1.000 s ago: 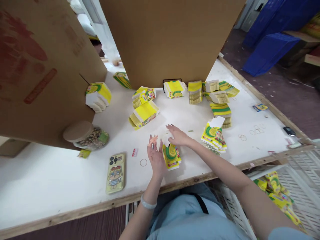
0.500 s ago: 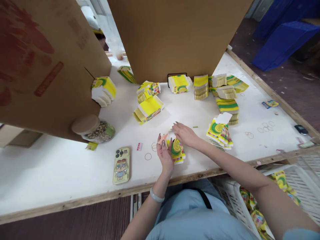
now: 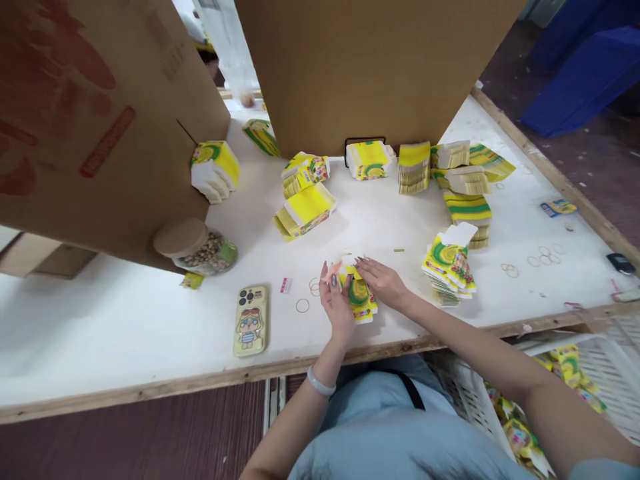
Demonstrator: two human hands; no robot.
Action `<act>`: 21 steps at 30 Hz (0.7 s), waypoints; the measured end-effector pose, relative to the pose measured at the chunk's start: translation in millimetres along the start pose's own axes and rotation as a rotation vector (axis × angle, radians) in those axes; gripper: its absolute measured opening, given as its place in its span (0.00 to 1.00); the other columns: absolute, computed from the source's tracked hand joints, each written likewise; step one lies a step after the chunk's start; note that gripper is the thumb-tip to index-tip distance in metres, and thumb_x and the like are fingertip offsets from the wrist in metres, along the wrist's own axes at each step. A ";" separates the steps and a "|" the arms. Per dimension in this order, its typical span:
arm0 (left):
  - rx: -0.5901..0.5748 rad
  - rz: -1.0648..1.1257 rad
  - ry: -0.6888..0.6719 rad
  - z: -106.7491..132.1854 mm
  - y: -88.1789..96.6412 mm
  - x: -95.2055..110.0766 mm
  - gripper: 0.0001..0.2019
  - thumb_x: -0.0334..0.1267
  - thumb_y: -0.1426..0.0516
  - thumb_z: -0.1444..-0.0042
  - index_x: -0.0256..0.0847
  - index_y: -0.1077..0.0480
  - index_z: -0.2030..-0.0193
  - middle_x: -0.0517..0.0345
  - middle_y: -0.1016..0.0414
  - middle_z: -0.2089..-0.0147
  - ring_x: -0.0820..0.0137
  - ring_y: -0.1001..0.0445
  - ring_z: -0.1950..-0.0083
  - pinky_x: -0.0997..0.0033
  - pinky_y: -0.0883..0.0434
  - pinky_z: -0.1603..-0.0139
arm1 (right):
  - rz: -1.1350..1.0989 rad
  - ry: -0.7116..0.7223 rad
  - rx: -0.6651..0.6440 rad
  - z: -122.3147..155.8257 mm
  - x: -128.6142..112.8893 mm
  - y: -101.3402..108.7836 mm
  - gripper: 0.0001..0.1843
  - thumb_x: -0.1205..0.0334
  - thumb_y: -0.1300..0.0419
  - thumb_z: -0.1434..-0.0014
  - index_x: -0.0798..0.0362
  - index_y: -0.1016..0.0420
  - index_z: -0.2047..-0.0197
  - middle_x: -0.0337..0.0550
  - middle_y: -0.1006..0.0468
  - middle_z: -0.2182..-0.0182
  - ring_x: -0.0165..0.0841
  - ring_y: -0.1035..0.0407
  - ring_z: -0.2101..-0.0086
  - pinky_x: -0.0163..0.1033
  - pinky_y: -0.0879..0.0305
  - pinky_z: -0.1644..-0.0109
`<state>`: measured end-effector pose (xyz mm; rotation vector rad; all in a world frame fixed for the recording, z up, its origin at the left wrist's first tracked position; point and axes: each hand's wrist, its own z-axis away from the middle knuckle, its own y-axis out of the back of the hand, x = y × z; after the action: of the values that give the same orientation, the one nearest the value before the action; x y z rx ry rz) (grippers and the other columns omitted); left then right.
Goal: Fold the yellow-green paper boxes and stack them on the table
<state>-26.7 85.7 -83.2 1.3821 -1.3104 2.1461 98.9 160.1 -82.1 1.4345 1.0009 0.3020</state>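
Note:
My left hand (image 3: 337, 303) and my right hand (image 3: 383, 281) close from both sides on a small stack of flat yellow-and-green printed cartons (image 3: 361, 300) near the front edge of the white table (image 3: 125, 333). The left fingers curl around the stack's left side. The right fingertips pinch its top flap. A larger stack of the same cartons (image 3: 449, 267) lies just right of my right hand. Loose rubber bands (image 3: 303, 305) lie left of my left hand.
A phone in a yellow cartoon case (image 3: 249, 321) lies at the front left. A jar with a round lid (image 3: 195, 247) sits under a tall cardboard sheet (image 3: 90, 120). More carton stacks (image 3: 305, 210) line the back. A white crate (image 3: 575, 373) with cartons stands at the lower right.
My right hand has drawn back from the table onto the top of the small stack. My left hand stays against the stack's side. The view has shifted slightly.

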 end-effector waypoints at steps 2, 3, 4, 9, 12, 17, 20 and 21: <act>0.005 -0.006 -0.002 -0.8 -0.6 0.0 0.23 0.54 0.38 0.38 0.46 0.30 0.41 0.47 0.36 0.27 0.51 0.37 0.25 0.51 0.25 0.34 | 0.001 -0.008 -0.003 -6.2 2.3 0.7 0.19 0.74 0.48 0.34 0.53 0.21 0.47 0.54 0.19 0.44 0.41 0.26 0.42 0.53 0.30 0.33; 0.008 -0.008 -0.004 -1.2 -1.0 0.0 0.22 0.54 0.38 0.37 0.46 0.30 0.42 0.47 0.37 0.26 0.52 0.36 0.25 0.51 0.25 0.34 | 0.004 -0.013 -0.005 -10.6 3.1 1.8 0.18 0.74 0.47 0.35 0.53 0.21 0.49 0.53 0.18 0.48 0.41 0.25 0.44 0.52 0.30 0.33; 0.013 -0.009 -0.005 -1.6 -1.4 0.0 0.22 0.55 0.38 0.38 0.46 0.30 0.43 0.47 0.38 0.26 0.53 0.36 0.26 0.51 0.25 0.34 | 0.006 -0.019 -0.006 -15.2 3.7 2.9 0.16 0.75 0.46 0.35 0.53 0.21 0.50 0.53 0.17 0.52 0.41 0.24 0.47 0.52 0.31 0.34; 0.007 -0.042 0.013 -2.3 -0.2 -1.9 0.19 0.56 0.38 0.39 0.46 0.28 0.50 0.50 0.39 0.24 0.56 0.34 0.27 0.51 0.26 0.32 | 0.011 -0.066 0.017 -25.5 -1.4 -0.2 0.18 0.76 0.45 0.39 0.56 0.25 0.47 0.53 0.20 0.54 0.44 0.27 0.50 0.53 0.31 0.38; -0.020 -0.077 0.033 -2.6 3.1 0.0 0.18 0.57 0.38 0.39 0.47 0.27 0.52 0.50 0.36 0.26 0.56 0.33 0.27 0.49 0.27 0.32 | 0.004 -0.089 0.044 -21.4 -6.2 -5.8 0.21 0.76 0.47 0.39 0.57 0.27 0.45 0.56 0.22 0.52 0.47 0.30 0.49 0.53 0.30 0.41; -0.101 -0.112 0.025 2.1 7.2 39.3 0.22 0.59 0.35 0.46 0.46 0.24 0.52 0.48 0.29 0.33 0.52 0.28 0.33 0.52 0.22 0.41 | -0.029 -0.096 0.095 -17.8 -3.5 -10.9 0.20 0.76 0.48 0.39 0.57 0.26 0.46 0.55 0.22 0.54 0.47 0.30 0.51 0.52 0.30 0.43; -0.317 -0.060 0.140 21.3 4.0 86.2 0.21 0.60 0.33 0.48 0.45 0.22 0.59 0.47 0.24 0.40 0.54 0.24 0.41 0.58 0.19 0.51 | -0.066 -0.090 0.120 -17.0 3.2 -14.5 0.19 0.74 0.48 0.39 0.54 0.26 0.47 0.52 0.21 0.56 0.46 0.30 0.52 0.51 0.29 0.44; -0.428 -0.008 0.194 30.8 1.6 101.8 0.22 0.61 0.33 0.48 0.45 0.22 0.60 0.46 0.23 0.42 0.54 0.23 0.43 0.59 0.19 0.54 | -0.079 -0.089 0.128 -16.7 5.5 -16.0 0.19 0.73 0.48 0.38 0.53 0.26 0.47 0.51 0.21 0.56 0.46 0.30 0.52 0.51 0.29 0.44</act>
<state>-61.4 36.7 4.6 0.9814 -1.5616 1.7967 84.1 172.4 -96.0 1.5064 1.0158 0.1168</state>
